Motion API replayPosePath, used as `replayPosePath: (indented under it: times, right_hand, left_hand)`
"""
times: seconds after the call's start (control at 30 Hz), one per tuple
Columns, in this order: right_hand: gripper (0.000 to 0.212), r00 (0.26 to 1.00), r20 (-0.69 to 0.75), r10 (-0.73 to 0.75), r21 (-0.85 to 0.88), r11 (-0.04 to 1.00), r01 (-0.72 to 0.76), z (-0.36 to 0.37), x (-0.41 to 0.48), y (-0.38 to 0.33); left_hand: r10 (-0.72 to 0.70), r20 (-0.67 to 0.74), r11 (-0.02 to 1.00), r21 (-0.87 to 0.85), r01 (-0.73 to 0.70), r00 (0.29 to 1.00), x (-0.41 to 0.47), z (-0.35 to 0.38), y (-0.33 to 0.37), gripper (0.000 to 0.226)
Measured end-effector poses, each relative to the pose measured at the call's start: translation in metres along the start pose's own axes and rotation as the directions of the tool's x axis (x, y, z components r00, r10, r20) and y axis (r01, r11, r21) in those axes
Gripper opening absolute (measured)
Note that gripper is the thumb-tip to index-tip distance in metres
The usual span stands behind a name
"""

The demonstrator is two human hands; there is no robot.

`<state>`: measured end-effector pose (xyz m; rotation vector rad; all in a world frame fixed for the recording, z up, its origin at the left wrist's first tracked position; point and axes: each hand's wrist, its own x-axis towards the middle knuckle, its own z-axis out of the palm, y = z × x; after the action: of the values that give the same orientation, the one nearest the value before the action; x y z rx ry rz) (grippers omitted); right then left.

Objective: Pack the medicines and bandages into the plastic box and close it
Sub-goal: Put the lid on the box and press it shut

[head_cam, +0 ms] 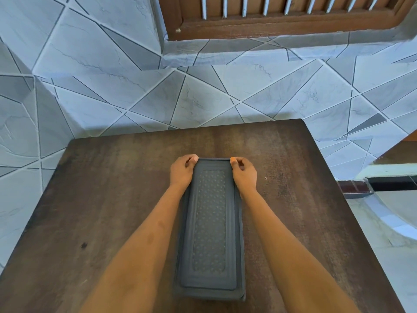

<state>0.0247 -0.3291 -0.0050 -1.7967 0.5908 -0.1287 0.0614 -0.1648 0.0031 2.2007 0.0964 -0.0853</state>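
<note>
A long dark grey plastic box [209,224] lies lengthwise on the dark wooden table [112,199], its textured lid on top and covering it. My left hand [182,171] grips the lid's far left corner, with the thumb on the top edge. At the far right corner, my right hand [243,173] holds the lid in the same way. Both forearms run along the box's long sides. No medicines or bandages are visible; the box's inside is hidden by the lid.
The table stands against a grey tiled wall [203,98]. A brown wooden window frame [282,21] is above. A tiled floor and a low ledge [383,181] lie to the right of the table.
</note>
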Motion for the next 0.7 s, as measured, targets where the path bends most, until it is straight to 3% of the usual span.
replayPosePath:
  times: [0.1, 0.3, 0.5, 0.7]
  right_hand:
    - [0.019, 1.0, -0.005, 0.0, -0.019, 1.0, 0.0, 0.0, 0.006, -0.002]
    - [0.02, 0.995, -0.062, -0.079, -0.117, 0.991, 0.072, 0.004, 0.01, -0.001]
    - [0.02, 0.996, -0.057, -0.075, -0.03, 0.997, 0.073, 0.006, 0.013, 0.004]
    - [0.017, 0.996, -0.049, -0.077, -0.01, 0.997, 0.076, 0.007, 0.013, 0.007]
  left_hand:
    - [-0.05, 0.019, 0.993, -0.106, 0.052, 0.999, 0.004, -0.002, 0.005, 0.027]
    - [-0.018, -0.031, 0.999, -0.052, 0.016, 0.999, 0.006, 0.001, 0.004, 0.03]
    - [-0.046, -0.037, 0.995, -0.092, 0.042, 0.998, 0.009, 0.006, -0.002, 0.029]
    - [-0.188, -0.006, 0.951, -0.25, 0.181, 0.982, 0.012, 0.009, -0.004, 0.025]
